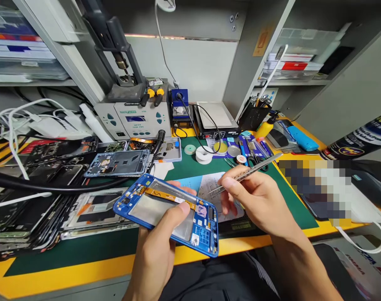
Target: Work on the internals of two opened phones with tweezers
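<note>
While left hand (161, 238) grips blue frame (167, 213), thin tweezers (250, 171)

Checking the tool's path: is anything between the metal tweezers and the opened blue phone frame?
Nothing visible. The right hand grips the metal tweezers, tips near the opened blue phone frame that the left hand holds. Only open air above the green mat separates them.

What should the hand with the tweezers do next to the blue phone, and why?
Probably bring the tweezers down to the orange ribbon cable on the opened blue phone frame. The right hand holds the tweezers just above the frame, tips pointing toward it but not touching it. The left hand grips the frame from below, tilted up, with its thumb beside that cable.
</note>
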A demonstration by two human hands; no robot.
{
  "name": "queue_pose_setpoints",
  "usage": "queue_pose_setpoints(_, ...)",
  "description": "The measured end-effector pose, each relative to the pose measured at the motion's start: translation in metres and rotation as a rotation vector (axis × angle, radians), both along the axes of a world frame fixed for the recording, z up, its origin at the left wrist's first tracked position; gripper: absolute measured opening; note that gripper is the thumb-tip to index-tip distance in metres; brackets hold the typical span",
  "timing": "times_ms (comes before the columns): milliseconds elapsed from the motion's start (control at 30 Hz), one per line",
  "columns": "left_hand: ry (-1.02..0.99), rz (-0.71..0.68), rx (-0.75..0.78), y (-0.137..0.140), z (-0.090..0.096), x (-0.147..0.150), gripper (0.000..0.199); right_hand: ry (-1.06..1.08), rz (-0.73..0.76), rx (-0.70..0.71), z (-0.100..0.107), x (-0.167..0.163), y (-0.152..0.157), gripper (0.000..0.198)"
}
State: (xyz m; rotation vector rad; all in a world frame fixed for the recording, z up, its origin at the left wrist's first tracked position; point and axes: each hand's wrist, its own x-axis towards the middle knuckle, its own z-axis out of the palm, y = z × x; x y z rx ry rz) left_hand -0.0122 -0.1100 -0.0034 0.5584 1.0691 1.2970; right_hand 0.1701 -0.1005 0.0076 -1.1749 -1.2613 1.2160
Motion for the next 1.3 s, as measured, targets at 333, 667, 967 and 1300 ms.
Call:
queue_pose_setpoints(333,-0.035,0.094,0.046,-0.003,0.005,0.006,0.061,0.251,-0.105,-0.084,-0.015,-0.019,-0.003,0.029)
queue_pose_setpoints(667,-0.047,0.139,-0.020,0.001,0.012,0.009,0.061,0.205,-0.004,-0.094,-0.012,-0.022,0.010,0.033)
queue_pose_setpoints(967,-0.013,0.157,-0.041,0.003,0.014,0.010,0.049,0.169,0.032,-0.076,-0.010,-0.027,0.008,0.035)
queue_pose_setpoints(1300,0.027,0.128,0.000,0.003,0.013,0.010,0.048,0.131,0.035,-0.097,-0.011,-0.027,0.009,0.036)
